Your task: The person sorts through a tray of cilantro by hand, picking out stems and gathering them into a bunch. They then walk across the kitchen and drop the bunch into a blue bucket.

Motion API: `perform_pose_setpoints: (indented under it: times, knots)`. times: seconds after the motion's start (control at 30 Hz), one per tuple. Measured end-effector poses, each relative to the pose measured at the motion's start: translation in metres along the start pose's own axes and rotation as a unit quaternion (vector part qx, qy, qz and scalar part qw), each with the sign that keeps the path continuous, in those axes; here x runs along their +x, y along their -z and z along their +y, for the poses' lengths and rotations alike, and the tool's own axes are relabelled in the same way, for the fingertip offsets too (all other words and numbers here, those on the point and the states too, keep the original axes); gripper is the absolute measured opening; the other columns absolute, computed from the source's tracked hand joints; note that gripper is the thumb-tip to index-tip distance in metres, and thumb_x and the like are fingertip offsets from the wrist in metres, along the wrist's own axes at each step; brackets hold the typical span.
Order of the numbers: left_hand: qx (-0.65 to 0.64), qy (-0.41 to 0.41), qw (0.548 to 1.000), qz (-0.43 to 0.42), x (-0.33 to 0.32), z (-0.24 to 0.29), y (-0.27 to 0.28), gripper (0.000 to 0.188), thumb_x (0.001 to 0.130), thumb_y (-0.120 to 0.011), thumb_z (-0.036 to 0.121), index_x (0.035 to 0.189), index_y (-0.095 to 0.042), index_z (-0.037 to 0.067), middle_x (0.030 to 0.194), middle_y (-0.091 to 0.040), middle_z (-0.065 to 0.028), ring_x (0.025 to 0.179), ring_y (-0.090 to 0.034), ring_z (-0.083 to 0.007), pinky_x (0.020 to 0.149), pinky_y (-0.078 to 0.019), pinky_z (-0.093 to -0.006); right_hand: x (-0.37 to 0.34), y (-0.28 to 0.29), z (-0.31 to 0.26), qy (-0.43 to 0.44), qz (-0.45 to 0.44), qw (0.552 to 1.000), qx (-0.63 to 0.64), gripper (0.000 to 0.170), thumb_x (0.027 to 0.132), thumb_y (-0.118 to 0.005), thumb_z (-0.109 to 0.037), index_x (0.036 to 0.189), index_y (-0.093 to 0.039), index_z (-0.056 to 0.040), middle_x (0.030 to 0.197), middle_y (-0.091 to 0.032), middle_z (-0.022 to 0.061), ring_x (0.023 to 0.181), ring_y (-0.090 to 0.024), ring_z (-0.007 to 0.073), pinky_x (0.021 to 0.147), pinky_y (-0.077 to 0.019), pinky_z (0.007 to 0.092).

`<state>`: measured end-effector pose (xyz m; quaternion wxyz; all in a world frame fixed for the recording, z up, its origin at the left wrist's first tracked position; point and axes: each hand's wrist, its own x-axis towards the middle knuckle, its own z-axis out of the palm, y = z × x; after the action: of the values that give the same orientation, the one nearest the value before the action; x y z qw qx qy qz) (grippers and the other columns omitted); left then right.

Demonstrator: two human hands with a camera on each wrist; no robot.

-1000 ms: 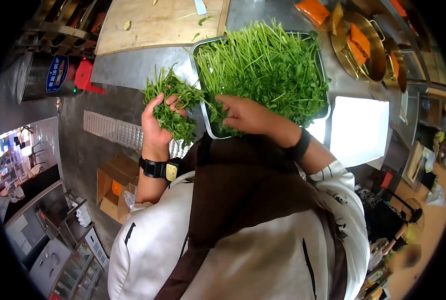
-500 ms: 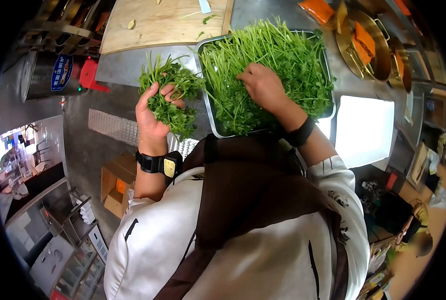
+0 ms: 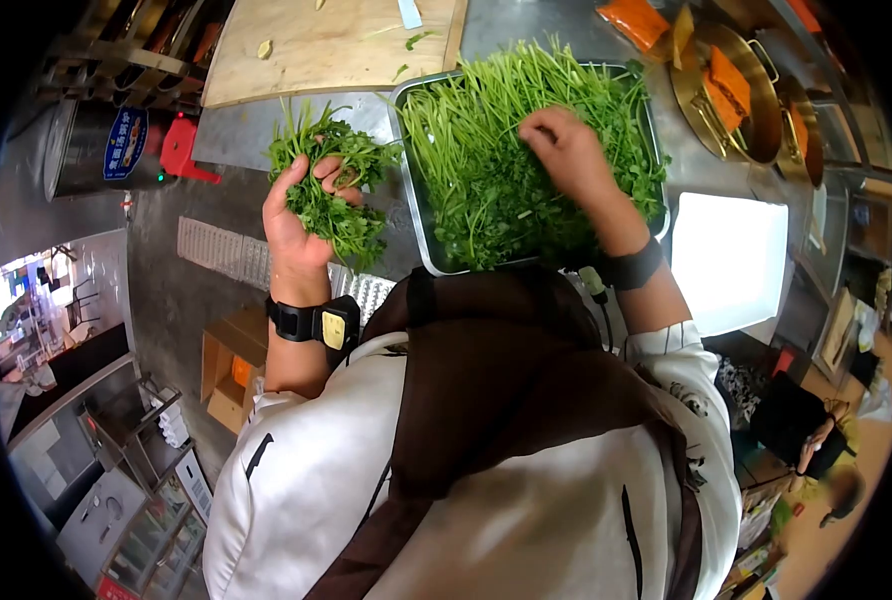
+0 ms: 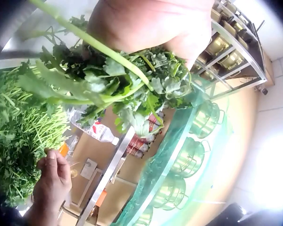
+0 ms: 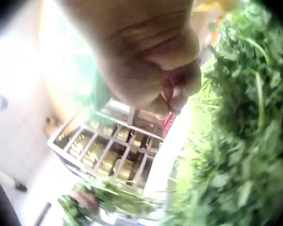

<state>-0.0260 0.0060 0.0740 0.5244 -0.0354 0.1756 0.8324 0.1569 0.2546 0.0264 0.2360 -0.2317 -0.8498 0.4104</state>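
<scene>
My left hand (image 3: 294,218) grips a bunch of cilantro (image 3: 352,232) beside the left edge of a metal tray (image 3: 418,225). Leaves spill out past the fingers and thumb, and a long stem crosses the bunch in the left wrist view. The tray is heaped with more cilantro (image 3: 481,195), stems toward the far side and leaves mostly nearer and to the right. Over the middle of this heap is my right hand (image 3: 574,158), its fingers curled in toward the thumb. Nothing shows between those fingers in the right wrist view (image 5: 174,92).
A wooden cutting board (image 3: 316,50) with scraps lies beyond the tray. Brass pans (image 3: 761,120) and an orange packet (image 3: 634,22) are at the far right, near a white container (image 3: 731,262). A red stool (image 3: 188,150) and cardboard box (image 3: 231,365) stand left.
My right hand has moved from the tray's near left corner rightward and away from me over the heap. My left hand keeps its bunch and has shifted slightly left.
</scene>
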Motion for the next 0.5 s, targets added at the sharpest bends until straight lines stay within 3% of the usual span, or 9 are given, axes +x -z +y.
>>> perform_pose_setpoints:
  times: [0.07, 0.13, 0.2, 0.27, 0.33, 0.4, 0.43, 0.5]
  knots:
    - [0.002, 0.004, 1.0, -0.001, 0.002, 0.0, -0.001, 0.021, 0.088, -0.048, 0.015, 0.107, -0.048, 0.006, 0.077, -0.043, -0.001, 0.07, -0.04, -0.0128, 0.064, -0.0402, -0.0275, -0.001, -0.014, -0.001, 0.064, -0.065, 0.995, -0.042, 0.007, 0.078, -0.06, -0.011, 0.083, -0.062, -0.0054, 0.082, -0.059, 0.0101, 0.07, -0.056, 0.0266, 0.063, -0.0459, 0.0328]
    - [0.006, 0.008, 1.0, 0.002, 0.0, -0.001, -0.001, 0.021, 0.088, -0.049, 0.015, 0.107, -0.048, 0.007, 0.078, -0.043, -0.0009, 0.07, -0.04, -0.0129, 0.064, -0.0402, -0.0274, 0.002, -0.032, -0.007, 0.087, -0.058, 0.993, -0.059, 0.008, 0.075, -0.062, -0.012, 0.079, -0.062, -0.0047, 0.079, -0.058, 0.0109, 0.071, -0.057, 0.0293, 0.063, -0.0468, 0.0358]
    - [0.014, 0.002, 1.0, 0.018, 0.0, -0.003, 0.0, 0.021, 0.088, -0.049, 0.016, 0.107, -0.048, 0.007, 0.078, -0.043, -0.0008, 0.071, -0.04, -0.0128, 0.064, -0.0401, -0.0273, 0.007, -0.051, 0.0, 0.163, -0.076, 0.968, -0.175, 0.008, 0.071, -0.064, -0.013, 0.074, -0.062, -0.0051, 0.073, -0.056, 0.0108, 0.068, -0.057, 0.0287, 0.062, -0.0467, 0.0384]
    - [0.015, 0.001, 1.0, 0.02, -0.002, -0.004, -0.002, 0.021, 0.087, -0.049, 0.016, 0.107, -0.048, 0.007, 0.078, -0.043, -0.0006, 0.07, -0.04, -0.0126, 0.065, -0.04, -0.0272, 0.012, -0.067, 0.01, 0.181, -0.07, 0.959, -0.205, 0.009, 0.068, -0.065, -0.015, 0.07, -0.062, -0.0061, 0.071, -0.054, 0.0107, 0.069, -0.057, 0.0281, 0.062, -0.0462, 0.0406]
    - [0.025, -0.002, 1.0, 0.018, -0.006, -0.002, -0.002, 0.021, 0.087, -0.049, 0.016, 0.106, -0.049, 0.008, 0.077, -0.043, -0.0004, 0.07, -0.04, -0.0125, 0.065, -0.0401, -0.0272, 0.021, -0.074, 0.015, 0.18, -0.127, 0.94, -0.26, 0.009, 0.069, -0.065, -0.016, 0.07, -0.063, -0.0068, 0.073, -0.055, 0.0104, 0.072, -0.057, 0.0281, 0.062, -0.0459, 0.041]
    - [0.023, -0.013, 0.999, 0.03, -0.011, 0.0, -0.001, 0.021, 0.087, -0.05, 0.015, 0.106, -0.049, 0.008, 0.077, -0.043, -0.0005, 0.069, -0.04, -0.0123, 0.065, -0.0402, -0.0269, 0.022, -0.063, 0.01, 0.169, -0.112, 0.951, -0.233, 0.009, 0.071, -0.064, -0.014, 0.072, -0.063, -0.0049, 0.072, -0.054, 0.0106, 0.07, -0.056, 0.026, 0.062, -0.0465, 0.0369]
    - [0.024, -0.016, 0.999, 0.036, -0.013, 0.001, 0.002, 0.021, 0.087, -0.049, 0.015, 0.106, -0.049, 0.007, 0.077, -0.043, -0.0006, 0.07, -0.041, -0.0123, 0.065, -0.0403, -0.0268, 0.024, -0.05, -0.001, 0.105, -0.093, 0.985, -0.098, 0.007, 0.073, -0.063, -0.012, 0.073, -0.063, -0.0044, 0.076, -0.056, 0.0097, 0.068, -0.056, 0.0229, 0.062, -0.0464, 0.0338]
    - [0.02, -0.016, 0.999, 0.04, -0.015, 0.001, 0.007, 0.021, 0.087, -0.049, 0.015, 0.106, -0.048, 0.007, 0.077, -0.043, -0.0008, 0.07, -0.041, -0.0123, 0.065, -0.0404, -0.0267, 0.029, -0.03, -0.008, -0.019, -0.065, 0.984, 0.165, 0.007, 0.078, -0.06, -0.009, 0.075, -0.062, -0.0034, 0.085, -0.06, 0.0083, 0.065, -0.055, 0.0164, 0.061, -0.0455, 0.0279]
